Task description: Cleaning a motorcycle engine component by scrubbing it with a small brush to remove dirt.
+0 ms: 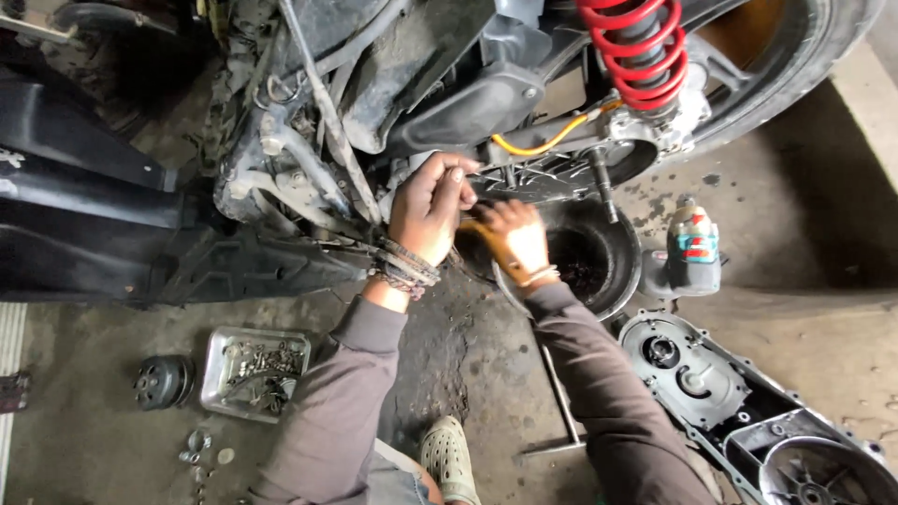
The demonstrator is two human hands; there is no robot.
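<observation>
Scooter (281,140): it filled the top of the view, its underside and engine side facing the person, grimy with hoses and cables.
Rear wheel (795,65): the tyre stood at the upper right, behind a red coil shock absorber (641,51).
Floor (449,374): bare concrete, oil-stained beneath the engine.
Engine cover (739,402): a removed metal casing lay flat on the floor at the lower right, inner face up, well apart from both hands.
Black pan (599,257): a round dark basin sat on the floor under the engine, just beside the right hand.
Metal tray (254,372): a rectangular tray lay on the floor at the lower left, holding bolts and small parts.
Clutch drum (164,382): a dark round part rested on the floor just left of the tray.
Bottle (692,245): a small plastic bottle stood to the right of the pan.
Left hand (430,208): raised against the engine, fingers curled and pressed together around something small – what it gripped could not be made out.
Right hand (514,241): just below and beside the left hand, at the rim of the pan, closed on an orange-brown handled tool (477,229) – probably a screwdriver, though motion blur left it unclear.
Yellow hose (538,145): it ran along the engine case just above the hands.
</observation>
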